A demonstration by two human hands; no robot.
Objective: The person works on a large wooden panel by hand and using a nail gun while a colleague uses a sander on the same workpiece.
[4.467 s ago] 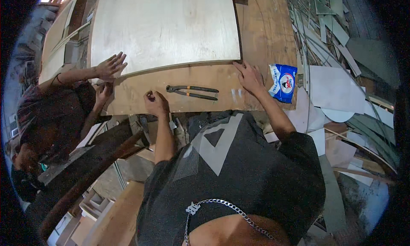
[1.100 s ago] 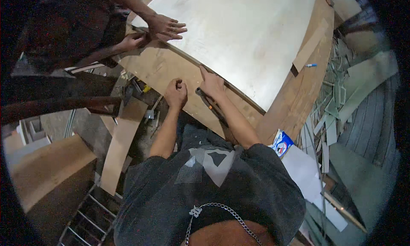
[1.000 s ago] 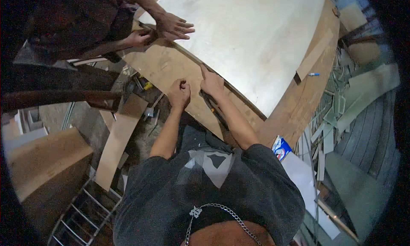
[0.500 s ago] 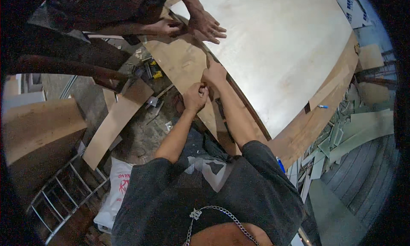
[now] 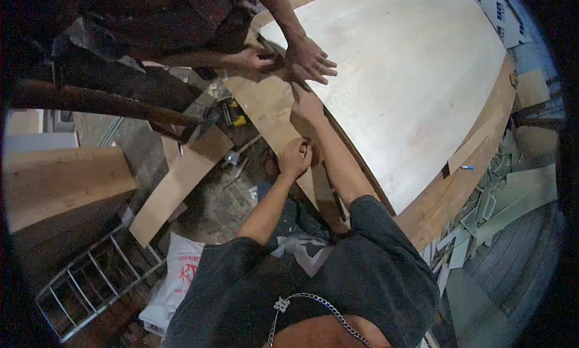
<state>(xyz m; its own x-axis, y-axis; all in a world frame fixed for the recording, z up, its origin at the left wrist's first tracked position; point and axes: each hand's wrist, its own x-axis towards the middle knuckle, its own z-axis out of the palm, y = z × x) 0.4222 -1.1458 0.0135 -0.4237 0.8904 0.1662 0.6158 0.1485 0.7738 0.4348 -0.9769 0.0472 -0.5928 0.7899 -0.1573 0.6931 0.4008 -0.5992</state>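
A large white-faced panel (image 5: 398,100) lies on a brown wooden board, its left edge running past both my forearms. My right hand (image 5: 310,108) reaches forward to that edge, close to a co-worker's hand; its fingertips are in shadow. My left hand (image 5: 293,159) is closed, fingers curled and pinched, over a light-brown plywood piece (image 5: 265,106) beside the edge. Whatever it holds is too small to tell. A co-worker's spread hand (image 5: 311,60) rests on the panel's edge, and the co-worker's other hand (image 5: 252,59) is bent just left of it.
A dark rod-like thing (image 5: 338,204) lies by my right forearm. Leftward are a loose board strip (image 5: 175,191), a yellow tool (image 5: 239,120), a metal ladder (image 5: 96,281) and a white sack (image 5: 181,269). A blue marker (image 5: 466,167) sits near the panel's right edge; offcuts (image 5: 482,209) are piled beyond.
The whole view has shifted, so things appear lower and farther right. My right hand has slid forward along the panel's edge, nearer the co-worker's hand. My left hand stays closed over the plywood.
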